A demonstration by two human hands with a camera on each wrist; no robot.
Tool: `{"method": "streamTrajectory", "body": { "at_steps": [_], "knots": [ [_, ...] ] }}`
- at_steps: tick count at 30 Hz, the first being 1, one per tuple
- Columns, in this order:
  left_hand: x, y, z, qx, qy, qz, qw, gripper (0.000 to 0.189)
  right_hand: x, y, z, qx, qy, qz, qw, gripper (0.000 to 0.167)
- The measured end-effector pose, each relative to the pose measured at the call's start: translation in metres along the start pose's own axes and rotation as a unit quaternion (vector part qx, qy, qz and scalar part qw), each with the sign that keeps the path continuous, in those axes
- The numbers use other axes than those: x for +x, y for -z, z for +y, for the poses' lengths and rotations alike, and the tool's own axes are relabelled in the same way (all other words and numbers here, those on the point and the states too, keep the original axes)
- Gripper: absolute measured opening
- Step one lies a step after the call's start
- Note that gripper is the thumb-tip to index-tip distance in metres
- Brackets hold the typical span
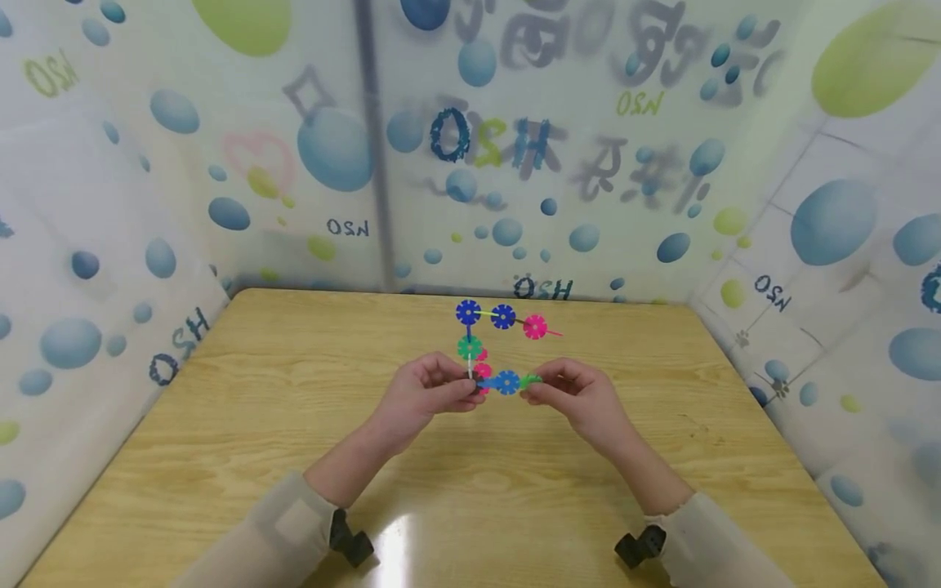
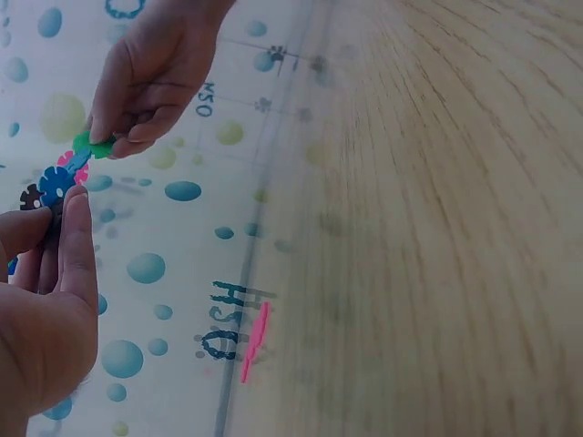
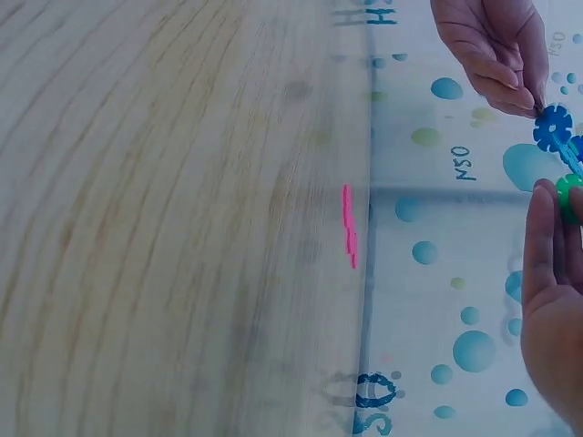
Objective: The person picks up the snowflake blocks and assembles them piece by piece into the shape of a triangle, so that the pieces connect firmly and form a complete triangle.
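Observation:
Both hands hold up a chain of slotted plastic snowflake discs over the table. My left hand (image 1: 426,392) pinches a dark disc (image 1: 478,381) at the chain's lower left corner. A bright green disc (image 1: 531,381) at the lower right end is pinched by my right hand (image 1: 584,398). Between the hands sits a blue disc (image 1: 507,382). Above the left fingers, a teal-green disc (image 1: 469,348) leads up to a dark blue disc (image 1: 468,312). From there the top row runs right through another dark blue disc (image 1: 503,317) to a pink disc (image 1: 535,327).
A row of joined pink pieces (image 2: 256,341) lies on the wooden table (image 1: 294,457), beyond the hands. Patterned sheets (image 1: 507,163) with printed bubbles and letters stand behind the table and along both sides. Dark devices (image 1: 351,539) are strapped at the wrists.

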State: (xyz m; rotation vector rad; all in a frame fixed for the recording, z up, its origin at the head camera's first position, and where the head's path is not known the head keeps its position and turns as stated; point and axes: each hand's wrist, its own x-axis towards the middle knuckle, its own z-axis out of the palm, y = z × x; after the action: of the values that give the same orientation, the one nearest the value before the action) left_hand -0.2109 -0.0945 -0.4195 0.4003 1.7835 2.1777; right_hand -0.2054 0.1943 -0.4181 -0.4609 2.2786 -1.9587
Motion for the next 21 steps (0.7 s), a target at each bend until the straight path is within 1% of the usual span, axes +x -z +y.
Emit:
{"method": "streamTrajectory", "body": {
  "at_steps": [2, 5, 8, 12, 16, 18, 21],
  "knots": [
    [-0.0002, 0.0006, -0.0003, 0.003, 0.002, 0.000, 1.0000, 0.015, -0.0005, 0.0000, 0.0004, -0.017, 0.012, 0.004, 0.9998, 0.020],
    [-0.0002, 0.0010, -0.0009, 0.006, 0.003, 0.001, 1.0000, 0.015, -0.0014, 0.0000, 0.0006, -0.048, 0.043, 0.009, 0.9979, 0.014],
    [-0.0004, 0.0009, -0.0015, 0.007, -0.001, -0.001, 1.0000, 0.014, -0.0028, -0.0012, -0.0003, -0.077, 0.078, 0.021, 0.9938, 0.011],
    [-0.0008, 0.0006, -0.0025, 0.001, -0.008, -0.004, 1.0000, 0.014, -0.0047, -0.0046, -0.0013, -0.106, 0.121, 0.041, 0.9862, 0.011],
    [-0.0008, 0.0004, -0.0029, -0.005, -0.008, -0.005, 0.9999, 0.012, -0.0052, -0.0074, -0.0010, -0.117, 0.167, 0.050, 0.9777, 0.012],
    [-0.0006, 0.0003, -0.0025, -0.006, -0.006, -0.004, 1.0000, 0.012, -0.0051, -0.0082, -0.0007, -0.114, 0.186, 0.050, 0.9745, 0.013],
    [-0.0005, -0.0006, -0.0013, -0.006, -0.006, -0.005, 1.0000, 0.013, -0.0047, -0.0091, -0.0002, -0.115, 0.208, 0.052, 0.9700, 0.016]
  ]
}}
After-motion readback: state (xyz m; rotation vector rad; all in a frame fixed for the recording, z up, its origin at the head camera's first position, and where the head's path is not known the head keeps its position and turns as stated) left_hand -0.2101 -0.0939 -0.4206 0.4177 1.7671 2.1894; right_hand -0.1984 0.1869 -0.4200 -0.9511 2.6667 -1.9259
